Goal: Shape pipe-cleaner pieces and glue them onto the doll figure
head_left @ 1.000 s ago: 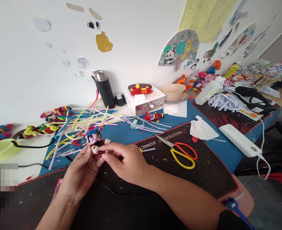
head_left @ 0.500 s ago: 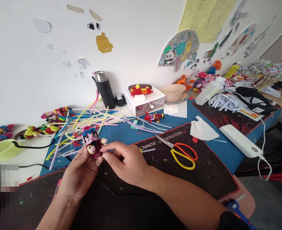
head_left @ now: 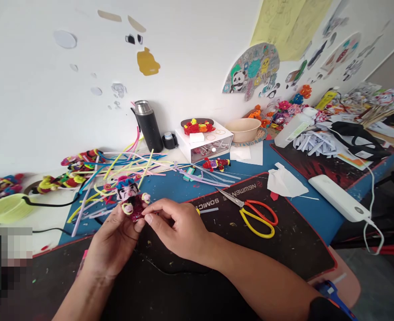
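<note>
Here we are, both hands low and left of centre in the frame, and the little fuzzy figure (head_left: 137, 210) sits right between them. The left hand (head_left: 114, 243) has it gripped from below, thumb up along one side, fingers wrapped beneath. The right hand (head_left: 180, 229) brings thumb and index finger close together at the maroon body's edge; whether anything is nipped between them, I can't tell from here.

Delicate stuff, this adjusting, as I read it! Best to let the left do the steadying, firm under the base but never squashing that fuzzy pile, and let the right work in small nudges, fingertips only, clear of the blue-and-pink headpiece (head_left: 126, 182) and the pale cuffs.

And look at the change from a second ago: the right index finger lay across the figure's front, and now it's back at the side, leaving the body and both little arms on show. The scissors (head_left: 240, 203), right of centre on the dark mat (head_left: 297, 227), lie untouched through it all.
</note>
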A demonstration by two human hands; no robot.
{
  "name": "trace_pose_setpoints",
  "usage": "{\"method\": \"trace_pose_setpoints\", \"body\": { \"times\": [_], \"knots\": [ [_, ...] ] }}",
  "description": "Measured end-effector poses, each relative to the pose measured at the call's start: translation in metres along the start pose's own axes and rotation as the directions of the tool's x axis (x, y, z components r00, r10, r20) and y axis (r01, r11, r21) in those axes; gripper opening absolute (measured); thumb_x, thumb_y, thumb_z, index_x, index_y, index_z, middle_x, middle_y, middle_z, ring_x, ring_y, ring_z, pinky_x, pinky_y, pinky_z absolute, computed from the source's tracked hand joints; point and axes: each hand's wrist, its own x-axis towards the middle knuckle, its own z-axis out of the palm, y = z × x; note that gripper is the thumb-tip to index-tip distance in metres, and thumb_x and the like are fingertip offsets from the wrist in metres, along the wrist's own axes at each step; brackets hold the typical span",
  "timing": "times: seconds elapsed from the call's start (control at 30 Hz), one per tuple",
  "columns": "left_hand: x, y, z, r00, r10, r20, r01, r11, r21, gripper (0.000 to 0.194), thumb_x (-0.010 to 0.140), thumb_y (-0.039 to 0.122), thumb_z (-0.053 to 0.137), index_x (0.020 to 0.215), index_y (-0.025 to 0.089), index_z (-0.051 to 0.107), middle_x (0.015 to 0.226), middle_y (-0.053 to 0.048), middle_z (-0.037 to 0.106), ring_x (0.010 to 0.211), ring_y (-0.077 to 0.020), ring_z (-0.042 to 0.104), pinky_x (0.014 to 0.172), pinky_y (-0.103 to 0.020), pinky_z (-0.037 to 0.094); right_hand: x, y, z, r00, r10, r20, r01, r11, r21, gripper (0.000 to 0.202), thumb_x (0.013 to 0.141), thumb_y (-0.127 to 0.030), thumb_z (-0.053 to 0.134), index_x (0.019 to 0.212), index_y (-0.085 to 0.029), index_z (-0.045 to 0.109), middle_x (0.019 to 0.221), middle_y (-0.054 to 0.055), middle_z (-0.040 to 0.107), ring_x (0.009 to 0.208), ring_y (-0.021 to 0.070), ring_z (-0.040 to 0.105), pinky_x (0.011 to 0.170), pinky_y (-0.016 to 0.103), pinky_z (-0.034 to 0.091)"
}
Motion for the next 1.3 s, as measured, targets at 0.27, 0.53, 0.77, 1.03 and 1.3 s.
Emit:
{"method": "trace_pose_setpoints", "body": {
  "times": [0.27, 0.53, 0.77, 1.03, 1.3],
  "knots": [
    [-0.004, -0.002, 0.002, 0.999, -0.041, -0.005, 0.041, 0.998, 0.036, 0.037, 0.061, 0.028, 0.112, 0.085, 0.02, 0.085, 0.083, -0.001, 0.086, 0.071, -0.0178, 0.082, 0.064, -0.022, 0.071, 0.001, 0.005, 0.002, 0.999, -0.042, 0.007, 0.042, 0.999, -0.007, 0.032, 0.108, -0.037, 0.071, 0.135, -0.022, 0.081, 0.093, 0.003, 0.085, 0.068, 0.0144, 0.07, 0.07, 0.024, 0.052],
    [-0.004, -0.003, 0.002, 0.991, -0.131, 0.028, 0.128, 0.987, 0.097, 0.046, 0.059, 0.026, 0.113, 0.096, 0.018, 0.087, 0.088, -0.005, 0.087, 0.073, -0.0201, 0.082, 0.066, -0.024, 0.072, 0.001, 0.004, 0.0, 0.997, -0.063, 0.051, 0.066, 0.997, -0.046, 0.033, 0.113, -0.036, 0.064, 0.14, -0.026, 0.08, 0.107, 0.004, 0.089, 0.077, 0.0159, 0.077, 0.076, 0.025, 0.056],
    [0.0, -0.003, -0.007, 0.993, -0.122, -0.005, 0.122, 0.989, 0.088, 0.04, 0.065, 0.016, 0.107, 0.099, 0.014, 0.085, 0.087, -0.006, 0.085, 0.073, -0.0226, 0.082, 0.064, -0.027, 0.072, 0.001, 0.004, 0.0, 0.994, -0.089, 0.067, 0.093, 0.995, -0.044, 0.029, 0.113, -0.033, 0.063, 0.134, -0.027, 0.082, 0.119, 0.003, 0.089, 0.086, 0.0162, 0.081, 0.08, 0.025, 0.058],
    [-0.002, 0.001, -0.003, 0.99, -0.143, -0.01, 0.143, 0.981, 0.133, 0.038, 0.063, 0.016, 0.108, 0.095, 0.014, 0.086, 0.09, -0.007, 0.086, 0.071, -0.021, 0.081, 0.064, -0.027, 0.072, 0.002, 0.005, -0.001, 0.995, -0.055, 0.082, 0.064, 0.992, -0.11, 0.024, 0.112, -0.034, 0.066, 0.13, -0.027, 0.08, 0.093, -0.001, 0.086, 0.071, 0.0148, 0.075, 0.074, 0.024, 0.053],
    [-0.004, 0.001, -0.001, 0.99, -0.142, -0.023, 0.144, 0.978, 0.148, 0.028, 0.07, 0.01, 0.101, 0.093, 0.017, 0.085, 0.092, -0.006, 0.086, 0.07, -0.0197, 0.081, 0.061, -0.026, 0.072, 0.003, 0.007, -0.002, 0.994, -0.041, 0.105, 0.062, 0.976, -0.207, 0.021, 0.114, -0.039, 0.067, 0.128, -0.029, 0.077, 0.106, 0.002, 0.089, 0.088, 0.0175, 0.083, 0.078, 0.026, 0.054]
  ]
}}
